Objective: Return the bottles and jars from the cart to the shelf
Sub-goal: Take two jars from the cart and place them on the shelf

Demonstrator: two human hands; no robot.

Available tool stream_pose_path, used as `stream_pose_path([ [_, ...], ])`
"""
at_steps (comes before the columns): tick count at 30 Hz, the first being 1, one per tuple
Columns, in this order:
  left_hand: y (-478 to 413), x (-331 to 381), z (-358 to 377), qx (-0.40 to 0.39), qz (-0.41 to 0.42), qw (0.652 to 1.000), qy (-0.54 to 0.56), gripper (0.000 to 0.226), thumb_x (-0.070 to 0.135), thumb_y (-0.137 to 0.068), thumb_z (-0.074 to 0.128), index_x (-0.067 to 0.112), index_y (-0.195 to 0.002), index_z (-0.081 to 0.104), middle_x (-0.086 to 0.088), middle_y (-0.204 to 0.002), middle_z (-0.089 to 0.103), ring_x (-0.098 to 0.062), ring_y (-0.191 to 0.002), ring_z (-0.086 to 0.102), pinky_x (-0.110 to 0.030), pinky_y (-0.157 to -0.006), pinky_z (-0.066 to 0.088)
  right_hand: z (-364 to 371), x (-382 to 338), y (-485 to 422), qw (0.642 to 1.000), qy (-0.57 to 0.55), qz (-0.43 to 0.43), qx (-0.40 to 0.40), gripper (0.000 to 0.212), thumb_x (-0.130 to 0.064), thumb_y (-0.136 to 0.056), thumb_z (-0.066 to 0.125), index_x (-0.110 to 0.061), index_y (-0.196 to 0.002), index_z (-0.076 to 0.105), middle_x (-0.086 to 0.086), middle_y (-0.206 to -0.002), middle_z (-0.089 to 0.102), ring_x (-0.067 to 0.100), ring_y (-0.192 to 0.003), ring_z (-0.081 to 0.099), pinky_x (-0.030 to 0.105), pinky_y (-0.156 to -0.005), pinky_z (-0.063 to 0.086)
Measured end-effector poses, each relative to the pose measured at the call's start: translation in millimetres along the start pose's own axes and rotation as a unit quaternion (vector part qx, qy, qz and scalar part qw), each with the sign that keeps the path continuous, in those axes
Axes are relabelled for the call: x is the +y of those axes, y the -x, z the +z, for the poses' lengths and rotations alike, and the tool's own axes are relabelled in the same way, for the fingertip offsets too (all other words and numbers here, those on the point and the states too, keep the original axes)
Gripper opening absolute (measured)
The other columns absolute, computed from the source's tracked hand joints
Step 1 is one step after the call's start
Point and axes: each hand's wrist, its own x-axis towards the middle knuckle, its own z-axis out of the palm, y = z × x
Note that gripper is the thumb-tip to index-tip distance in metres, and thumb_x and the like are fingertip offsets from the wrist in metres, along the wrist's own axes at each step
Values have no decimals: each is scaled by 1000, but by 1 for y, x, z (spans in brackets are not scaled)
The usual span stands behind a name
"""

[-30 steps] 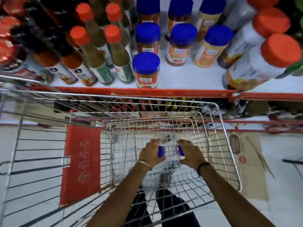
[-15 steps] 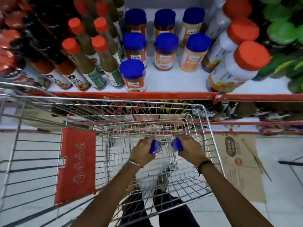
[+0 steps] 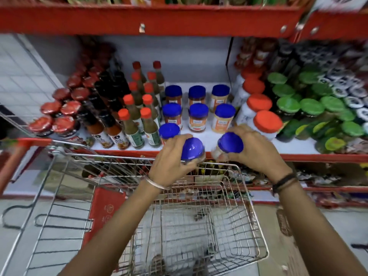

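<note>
My left hand (image 3: 169, 162) grips a blue-lidded jar (image 3: 192, 149), held above the far rim of the wire cart (image 3: 256, 226). My right hand (image 3: 256, 152) grips a second blue-lidded jar (image 3: 230, 145) beside it, at the front edge of the white shelf (image 3: 294, 145). Both jars are tilted with their lids toward me, just in front of the shelf's red lip. On the shelf stand rows of matching blue-lidded jars (image 3: 198, 116); one (image 3: 169, 131) is at the front left, right behind my left hand.
Orange-capped sauce bottles (image 3: 129, 124) and dark red-lidded jars (image 3: 59, 122) fill the shelf's left. White bottles with orange caps (image 3: 266, 122) and green-lidded jars (image 3: 310, 108) crowd the right. A red upper shelf (image 3: 151, 20) hangs overhead. The cart's red flap (image 3: 105, 212) hangs at left.
Both hands have lifted the two jars out of the cart basket and up to the shelf's front edge. My view has tilted upward toward the shelf.
</note>
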Motion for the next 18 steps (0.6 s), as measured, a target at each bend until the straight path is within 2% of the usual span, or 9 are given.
stream_pose_path([
  [4,-38,7,3,7,18,1000,-16,62,26,-73,73,12,-125,42,-15,-125,54,-30,-113,49,-38,-92,43,-7,5,-28,999,16,-17,41,68,-35,-68,76,-16,-127,48,11,-127,50,32,-113,52,41,-83,46],
  [8,-70,1,21,-34,16,999,-34,55,18,-77,70,11,-123,42,-18,-123,54,-32,-112,50,-30,-86,37,6,22,-56,999,41,6,12,70,-22,-70,76,-18,-132,44,11,-131,47,34,-115,52,42,-83,48],
  [14,-93,-21,45,-90,0,994,-58,54,8,-73,65,12,-121,40,-18,-123,51,-37,-111,51,-48,-90,48,28,40,-83,998,31,10,-49,67,-15,-73,73,-15,-133,44,16,-134,48,39,-116,52,51,-89,49],
  [18,-99,-27,52,-86,-10,995,-42,49,2,-76,61,10,-121,43,-17,-129,47,-34,-116,48,-47,-95,47,38,42,-87,998,14,4,-54,52,-8,-75,69,-8,-124,51,18,-128,54,37,-112,54,48,-88,50],
])
